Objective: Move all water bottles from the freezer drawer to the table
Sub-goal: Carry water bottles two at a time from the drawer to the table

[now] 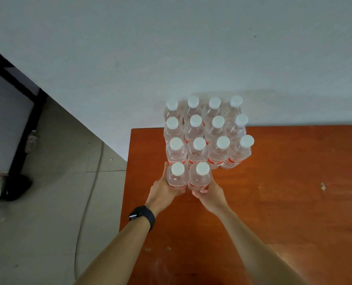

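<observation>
Several clear water bottles with white caps and red labels stand upright in tight rows (208, 130) at the far left of the orange-brown table (284, 182), against the wall. Two more bottles stand at the front of the group. My left hand (165, 188) grips the left one (177, 175) around its lower body. My right hand (210, 194) grips the right one (200, 175) the same way. Both bottles stand on or just above the tabletop; which one I cannot tell. The freezer drawer is out of view.
A pale wall (191, 58) rises directly behind the table. To the left lies a tiled floor (58, 182) with a cable (88, 192) running across it. A dark-framed unit (12, 112) stands at the far left. A black watch (142, 215) sits on my left wrist.
</observation>
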{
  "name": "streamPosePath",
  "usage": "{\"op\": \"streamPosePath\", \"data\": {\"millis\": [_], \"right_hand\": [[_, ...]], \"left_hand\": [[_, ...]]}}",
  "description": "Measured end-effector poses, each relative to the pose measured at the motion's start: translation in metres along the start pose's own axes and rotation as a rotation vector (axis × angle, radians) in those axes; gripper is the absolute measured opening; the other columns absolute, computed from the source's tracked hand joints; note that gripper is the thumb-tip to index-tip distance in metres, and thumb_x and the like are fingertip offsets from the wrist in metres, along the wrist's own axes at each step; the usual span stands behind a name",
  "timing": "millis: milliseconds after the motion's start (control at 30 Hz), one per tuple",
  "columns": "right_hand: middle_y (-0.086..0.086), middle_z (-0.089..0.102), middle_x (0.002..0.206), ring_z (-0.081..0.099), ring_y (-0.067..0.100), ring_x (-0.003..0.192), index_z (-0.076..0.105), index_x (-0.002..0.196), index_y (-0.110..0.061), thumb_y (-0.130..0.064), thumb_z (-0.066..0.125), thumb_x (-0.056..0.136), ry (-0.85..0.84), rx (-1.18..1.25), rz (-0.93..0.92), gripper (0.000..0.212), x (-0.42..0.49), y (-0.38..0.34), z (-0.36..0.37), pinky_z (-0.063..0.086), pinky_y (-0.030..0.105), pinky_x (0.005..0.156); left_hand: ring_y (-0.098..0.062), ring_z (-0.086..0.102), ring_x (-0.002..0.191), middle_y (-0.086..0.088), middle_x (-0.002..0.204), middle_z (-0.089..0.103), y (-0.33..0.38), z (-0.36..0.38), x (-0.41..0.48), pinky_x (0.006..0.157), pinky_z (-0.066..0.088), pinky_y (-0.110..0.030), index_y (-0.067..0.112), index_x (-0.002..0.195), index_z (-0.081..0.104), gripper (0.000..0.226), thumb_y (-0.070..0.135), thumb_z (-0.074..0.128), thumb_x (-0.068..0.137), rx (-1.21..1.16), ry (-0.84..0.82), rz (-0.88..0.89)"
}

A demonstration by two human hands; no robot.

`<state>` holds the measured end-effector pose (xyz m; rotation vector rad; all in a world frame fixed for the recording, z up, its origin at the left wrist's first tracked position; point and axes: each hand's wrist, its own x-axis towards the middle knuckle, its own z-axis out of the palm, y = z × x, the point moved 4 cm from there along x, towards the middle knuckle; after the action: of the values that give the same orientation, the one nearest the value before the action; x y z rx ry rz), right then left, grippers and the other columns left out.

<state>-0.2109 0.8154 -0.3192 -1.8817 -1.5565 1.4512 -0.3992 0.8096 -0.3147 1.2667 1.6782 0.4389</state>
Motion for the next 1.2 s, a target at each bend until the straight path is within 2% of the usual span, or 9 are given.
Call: {"op": "streamPosePath", "data": {"millis": [100,300,433,567,733,833,933,1033,1200], "right_hand": [[-0.004,0.067,0.113,0.061,0.007,0.082,0.049,0.133,-0.02,-0.014,0.065,0.092,0.022,-0.081,0.014,0.045,0.016,-0.003,-0.005,0.043,0.01,0.057],[-0.012,0.059,0.093,0.064,0.019,0.094,0.054,0.124,-0.016,-0.02,0.06,0.093,0.015,-0.115,0.009,0.031,0.029,-0.001,-0.005,0.046,0.021,0.07],[-0.009,0.064,0.113,0.06,0.012,0.094,0.049,0.135,-0.025,-0.022,0.062,0.094,-0.01,-0.107,0.022,0.042,0.029,-0.001,-0.006,0.046,0.017,0.069],[-0.01,0.062,0.122,0.066,0.005,0.063,0.04,0.144,-0.03,-0.019,0.066,0.091,0.018,-0.091,0.071,0.06,0.014,0.009,-0.016,0.044,0.012,0.047],[-0.005,0.058,0.134,0.052,0.001,0.043,0.046,0.142,-0.03,-0.013,0.068,0.089,0.06,0.047,0.242,0.059,-0.03,0.051,-0.036,0.043,0.016,0.043],[-0.01,0.063,0.127,0.067,0.005,0.062,0.055,0.132,-0.034,-0.018,0.066,0.091,0.095,0.063,0.239,0.046,-0.061,0.065,-0.052,0.054,0.021,0.052],[-0.014,0.064,0.124,0.063,-0.004,0.071,0.06,0.121,-0.038,-0.025,0.062,0.094,0.113,0.064,0.189,0.03,-0.096,0.078,-0.065,0.045,0.011,0.056],[-0.015,0.065,0.125,0.061,0.0,0.108,0.062,0.125,-0.034,-0.028,0.06,0.098,0.155,0.04,0.139,0.027,-0.142,0.094,-0.082,0.043,0.009,0.079],[-0.015,0.066,0.12,0.06,-0.008,0.095,0.066,0.122,-0.032,-0.032,0.059,0.099,0.329,-0.067,0.136,0.025,-0.247,0.14,-0.131,0.04,0.002,0.073]], "left_hand": [[-0.004,0.069,0.095,0.017,0.111,0.07,0.001,0.001,0.005,0.065,0.05,-0.006,0.03,0.146,0.04,0.078,0.039,0.082,0.081,-0.022,0.043,0.007],[-0.005,0.068,0.096,0.019,0.111,0.068,-0.002,0.001,0.008,0.075,0.058,-0.018,0.033,0.143,0.042,0.074,0.046,0.08,0.081,-0.003,0.027,0.003],[-0.01,0.067,0.104,0.017,0.116,0.067,0.007,0.0,0.005,0.081,0.058,-0.023,0.035,0.14,0.044,0.072,0.039,0.083,0.08,-0.041,0.034,-0.009],[-0.027,0.057,0.127,-0.001,0.144,0.054,0.011,0.0,-0.004,0.1,0.053,-0.044,0.025,0.154,0.028,0.093,0.022,0.084,0.08,0.009,0.005,-0.115],[-0.026,0.053,0.131,-0.008,0.151,0.046,-0.009,0.015,-0.038,0.102,0.05,-0.039,0.018,0.152,0.034,0.078,0.031,0.076,0.088,0.208,-0.265,-0.337],[-0.022,0.054,0.127,-0.005,0.147,0.05,-0.007,0.033,-0.056,0.102,0.049,-0.035,0.019,0.146,0.044,0.063,0.041,0.069,0.092,0.32,-0.382,-0.278],[-0.019,0.055,0.126,-0.001,0.146,0.052,0.014,0.057,-0.068,0.101,0.049,-0.033,0.022,0.145,0.047,0.055,0.042,0.063,0.096,0.433,-0.409,-0.142],[-0.018,0.056,0.126,0.003,0.145,0.055,0.054,0.089,-0.083,0.099,0.051,-0.033,0.026,0.144,0.05,0.049,0.042,0.058,0.098,0.534,-0.419,0.044],[-0.023,0.056,0.125,-0.002,0.144,0.056,0.134,0.174,-0.119,0.1,0.051,-0.042,0.023,0.143,0.052,0.043,0.038,0.049,0.103,0.774,-0.467,0.374]]}}
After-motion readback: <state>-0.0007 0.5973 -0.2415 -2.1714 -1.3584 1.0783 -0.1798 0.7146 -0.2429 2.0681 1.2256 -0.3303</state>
